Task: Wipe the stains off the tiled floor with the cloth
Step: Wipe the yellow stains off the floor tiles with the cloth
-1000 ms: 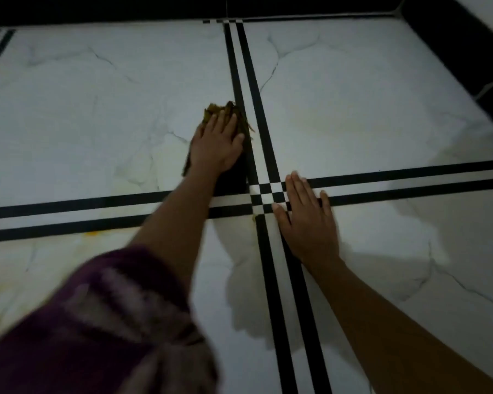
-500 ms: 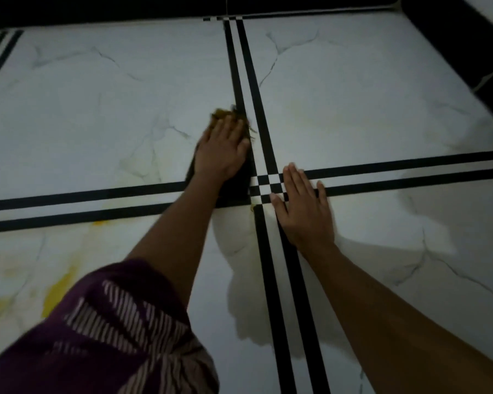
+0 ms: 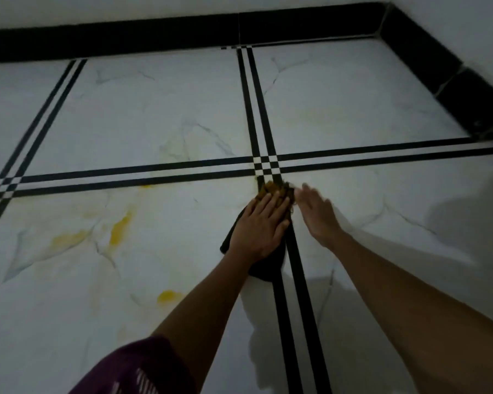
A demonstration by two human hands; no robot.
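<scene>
Cloth (image 3: 268,268) had come back across the horizontal stripes: a second earlier it lay on the far-left tile, and now it sat on the near side, just at 6 o'clock of the striped crossing (image 3: 268,166) and over the vertical double stripe. Left hand (image 3: 258,226) was pressed flat on it, fingers straight and together; the cloth's far tip was stained yellow. Right hand (image 3: 316,211), planted on the crossing before, had shifted to the cloth's 3 o'clock, fingers straight and motion-blurred. Could not tell whether it touched the tiled floor (image 3: 353,103).

Judgement: far-left tile showed only a faint yellow haze, so that patch looked mostly done; the work was shifting to the near-left tile.

Count: one cloth, two hands, two striped crossings in view. Bright yellow stains, four, all left of the cloth: streak (image 3: 120,228) and smear (image 3: 66,238) toward 9 o'clock, blob (image 3: 168,295) at 8 o'clock, small spot (image 3: 145,186) at 10 o'clock against the stripe.
</scene>
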